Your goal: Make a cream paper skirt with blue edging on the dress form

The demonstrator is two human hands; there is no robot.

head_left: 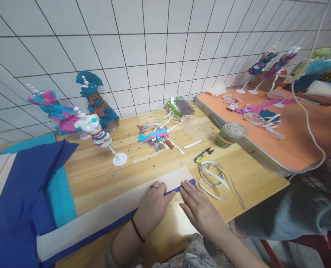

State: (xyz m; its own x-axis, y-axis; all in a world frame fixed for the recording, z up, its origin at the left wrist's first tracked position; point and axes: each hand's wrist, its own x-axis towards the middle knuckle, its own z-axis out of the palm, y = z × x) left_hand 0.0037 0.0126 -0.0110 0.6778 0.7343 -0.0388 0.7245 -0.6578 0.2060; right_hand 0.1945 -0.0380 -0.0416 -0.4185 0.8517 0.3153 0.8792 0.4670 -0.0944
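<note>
A long white strip [98,220] lies slantwise along the wooden table, with a dark blue paper border [109,222] showing along its near edge. My left hand [153,203] has its fingers curled on the strip, its thumb against the blue border. Close to the strip's right end, my right hand [196,204] lies with fingers stretched out flat on that border. What is under the fingers of both hands is hidden. Yellow-handled thread snips [201,156] lie beyond my right hand, and a coil of white tape [213,174] rests just right of them.
Dark blue paper [17,190] and turquoise paper [61,193] cover the left side. A decorated white bust on a stand [94,130] and paper-dressed figures [97,100] stand behind. Paper scraps [156,137] and a jar [229,134] lie farther back; an orange-topped table [263,145] adjoins at right, a person's leg [291,216] below.
</note>
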